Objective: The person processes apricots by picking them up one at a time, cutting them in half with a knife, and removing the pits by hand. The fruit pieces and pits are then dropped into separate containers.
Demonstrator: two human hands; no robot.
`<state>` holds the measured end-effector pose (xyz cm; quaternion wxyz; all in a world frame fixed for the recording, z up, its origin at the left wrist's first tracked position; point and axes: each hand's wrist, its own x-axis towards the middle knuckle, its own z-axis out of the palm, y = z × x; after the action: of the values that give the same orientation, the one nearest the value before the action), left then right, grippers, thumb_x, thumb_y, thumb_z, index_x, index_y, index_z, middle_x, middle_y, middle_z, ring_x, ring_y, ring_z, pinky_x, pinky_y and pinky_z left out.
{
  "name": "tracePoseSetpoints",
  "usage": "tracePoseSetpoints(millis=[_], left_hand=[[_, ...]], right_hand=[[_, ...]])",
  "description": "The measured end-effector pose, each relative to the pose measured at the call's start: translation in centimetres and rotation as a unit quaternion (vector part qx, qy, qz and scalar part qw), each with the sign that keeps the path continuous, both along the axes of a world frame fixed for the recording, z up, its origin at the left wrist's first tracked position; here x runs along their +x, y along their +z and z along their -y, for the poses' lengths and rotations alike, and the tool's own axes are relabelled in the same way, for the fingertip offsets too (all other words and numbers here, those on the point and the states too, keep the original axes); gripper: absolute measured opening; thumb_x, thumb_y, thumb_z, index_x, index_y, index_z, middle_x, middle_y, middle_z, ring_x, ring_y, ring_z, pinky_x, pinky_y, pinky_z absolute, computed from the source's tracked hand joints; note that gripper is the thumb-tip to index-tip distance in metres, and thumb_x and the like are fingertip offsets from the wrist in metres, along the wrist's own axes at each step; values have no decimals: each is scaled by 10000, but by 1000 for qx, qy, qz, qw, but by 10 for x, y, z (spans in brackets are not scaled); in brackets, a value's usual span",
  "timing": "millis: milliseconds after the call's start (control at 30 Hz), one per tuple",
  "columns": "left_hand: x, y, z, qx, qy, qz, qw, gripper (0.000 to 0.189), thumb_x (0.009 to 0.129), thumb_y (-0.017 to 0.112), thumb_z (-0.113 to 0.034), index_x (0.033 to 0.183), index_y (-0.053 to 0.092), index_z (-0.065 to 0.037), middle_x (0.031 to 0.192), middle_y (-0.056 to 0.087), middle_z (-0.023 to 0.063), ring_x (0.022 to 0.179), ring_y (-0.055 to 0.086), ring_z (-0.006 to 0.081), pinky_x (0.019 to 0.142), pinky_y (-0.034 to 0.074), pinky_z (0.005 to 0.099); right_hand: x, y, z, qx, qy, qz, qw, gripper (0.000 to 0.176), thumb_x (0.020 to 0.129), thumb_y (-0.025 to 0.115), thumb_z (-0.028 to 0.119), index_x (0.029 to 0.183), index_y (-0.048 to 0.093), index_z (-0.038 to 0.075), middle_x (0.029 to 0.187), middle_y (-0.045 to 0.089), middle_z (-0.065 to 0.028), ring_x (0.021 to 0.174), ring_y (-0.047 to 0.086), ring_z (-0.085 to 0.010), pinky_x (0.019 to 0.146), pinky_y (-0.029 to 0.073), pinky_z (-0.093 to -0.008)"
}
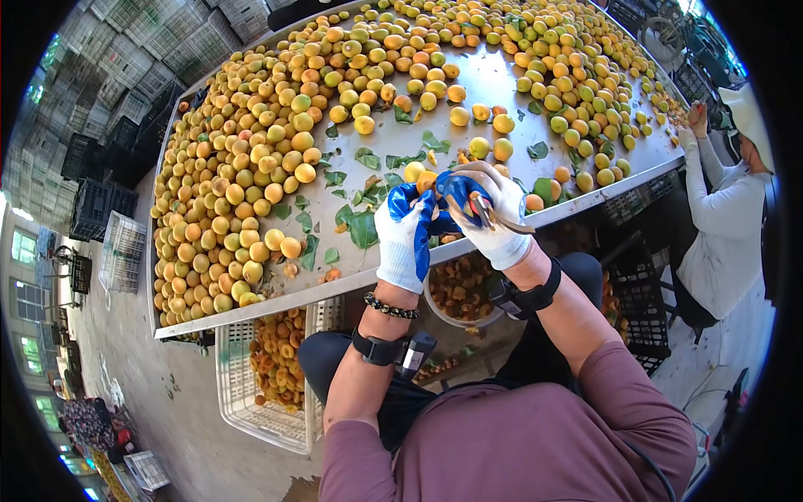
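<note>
My left hand (pixel 407 230), in a white glove with a blue coated palm, is closed around an apricot (pixel 427 181) near the table's front edge. Right beside it, my right hand (pixel 488 209), gloved alike, grips a hand tool with curved handles, like shears (pixel 508 224). The tool's working end is hidden by the fingers and the fruit. Another yellow apricot (pixel 414 171) shows just behind my left fingers. Loose green leaves (pixel 363 229) and torn bits of fruit lie on the metal table (pixel 351 280) around my hands.
Apricots (pixel 242 171) are heaped across the table's left and far sides. Below its edge stand a white crate (pixel 247 402) of split apricots and a bucket (pixel 428 293) of fruit pieces between my legs. A co-worker (pixel 723 209) sits at right, near a black crate (pixel 640 309). Stacked crates (pixel 125 63) stand far left.
</note>
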<state>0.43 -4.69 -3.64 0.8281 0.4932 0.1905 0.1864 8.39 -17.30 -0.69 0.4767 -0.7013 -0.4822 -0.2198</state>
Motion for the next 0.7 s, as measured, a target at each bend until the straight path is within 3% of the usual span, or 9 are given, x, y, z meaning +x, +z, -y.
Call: tracePoseSetpoints(millis=[33,100,133,167,300,533,700], left_hand=[[2,-7,-2,-1,0,1,1000,175,932,598,-109,1075,612,-9,905,662,58,738,669,133,651,583,272],[6,-17,-10,114,4,6,993,174,947,610,-138,1049,610,2,889,669,77,718,676,154,636,589,296],[3,-14,-11,114,3,6,993,174,947,610,-138,1049,610,2,889,669,77,718,676,154,636,589,296],[0,-11,-12,53,-17,31,998,190,953,614,-156,1048,605,8,884,673,89,708,679,165,633,593,305],[-2,7,-8,-77,-54,52,994,200,943,647,-156,1050,581,0,841,669,93,684,670,162,581,583,284],[5,1,-4,-78,-44,53,995,217,942,659,-173,1072,588,-16,900,680,82,706,681,163,597,591,294],[1,0,-7,-159,-119,119,973,265,971,617,-219,1144,611,-18,969,680,83,760,689,166,665,594,291]], right_hand=[[2,0,-2,-1,0,1,1000,349,711,811,103,1012,639,64,942,652,-109,789,671,-311,693,547,-356],[5,-8,-10,23,-33,17,999,298,744,782,62,1004,636,46,920,651,-121,783,671,-311,687,542,-345],[4,-18,-12,83,-45,-116,989,234,784,749,34,990,637,30,884,659,-115,772,679,-285,680,536,-325],[4,-22,-11,119,-62,-173,976,227,805,737,26,1007,633,20,882,677,-103,761,684,-245,676,531,-310],[1,-21,-4,106,-57,-162,979,267,803,727,3,1046,620,17,912,690,-89,766,681,-204,684,532,-304],[-2,-12,-5,114,-3,-169,979,258,791,718,-21,1032,631,14,970,690,-91,858,684,-183,766,538,-290],[-2,-16,-1,166,-27,-205,964,256,818,710,-33,1057,620,-19,974,693,-82,871,674,-141,761,535,-266]])
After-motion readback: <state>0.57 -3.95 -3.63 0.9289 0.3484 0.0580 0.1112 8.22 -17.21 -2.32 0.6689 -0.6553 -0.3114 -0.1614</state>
